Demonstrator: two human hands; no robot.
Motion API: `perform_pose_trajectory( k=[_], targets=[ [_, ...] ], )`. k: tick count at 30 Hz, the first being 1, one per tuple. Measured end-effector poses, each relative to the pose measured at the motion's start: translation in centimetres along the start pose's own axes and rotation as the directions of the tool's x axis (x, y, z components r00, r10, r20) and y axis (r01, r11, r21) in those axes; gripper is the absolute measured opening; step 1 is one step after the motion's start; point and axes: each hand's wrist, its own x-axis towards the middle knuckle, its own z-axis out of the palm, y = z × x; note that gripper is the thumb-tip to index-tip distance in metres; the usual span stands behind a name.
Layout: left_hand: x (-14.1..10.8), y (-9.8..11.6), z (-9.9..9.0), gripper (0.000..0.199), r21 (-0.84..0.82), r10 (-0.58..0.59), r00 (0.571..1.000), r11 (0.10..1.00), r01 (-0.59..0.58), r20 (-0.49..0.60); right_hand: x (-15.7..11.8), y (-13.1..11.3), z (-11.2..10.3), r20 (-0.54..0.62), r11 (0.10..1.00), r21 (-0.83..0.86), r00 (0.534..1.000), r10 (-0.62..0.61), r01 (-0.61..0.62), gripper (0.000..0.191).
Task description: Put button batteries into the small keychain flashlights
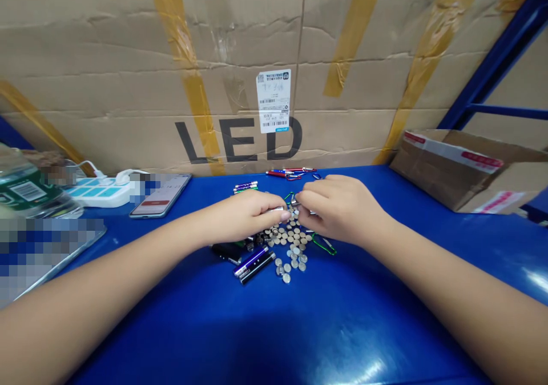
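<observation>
In the head view, the two hands are near each other above the blue table (205,333), with a small gap between their fingertips. The left hand (244,216) is closed on a silver piece (278,208), between thumb and finger. The right hand (336,208) has its fingers bent around a metal end (295,203); the rest of this thing is hidden, so I cannot tell its shape. Many coin cells (297,232) lie below and between the hands, and some are spread toward the person. The purple tube (250,261) and the black tube (257,268) lie side by side, in front of the left hand. The green clip (324,244) is near the right hand, on its near side. Farther back, behind the hands, there are red tubes (278,173). The phone (160,196) is well apart, at the left, and the open box (462,171) is at the right.
</observation>
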Motion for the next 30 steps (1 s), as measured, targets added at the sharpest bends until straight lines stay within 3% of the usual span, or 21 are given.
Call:
perform_pose_trajectory(
  k=[5, 9, 16, 30],
  targets=[
    [0.2, -0.8, 1.4, 0.025, 0.375, -0.077, 0.997, 0.925, 0.068, 0.010, -0.1, 0.7, 0.0, 0.099, 0.952, 0.112, 0.957, 0.274, -0.284, 0.012],
    [0.5, -0.8, 2.0, 0.022, 0.508, -0.091, 0.996, 0.858, 0.069, 0.019, 0.0, 1.2, 0.3, 0.192, 0.921, 0.110, 0.917, 0.349, -0.373, 0.011],
    [1.0, -0.3, 1.7, 0.018, 0.686, 0.062, 0.996, 0.723, -0.086, 0.059, 0.2, 1.2, 0.3, 0.250, 0.919, 0.099, 0.904, 0.347, -0.381, 0.010],
    [1.5, 0.4, 1.4, 0.017, 0.773, -0.072, 0.989, 0.633, -0.052, 0.126, 0.2, 1.2, 0.1, 0.275, 0.922, 0.087, 0.899, 0.341, -0.376, 0.010]
  ],
)
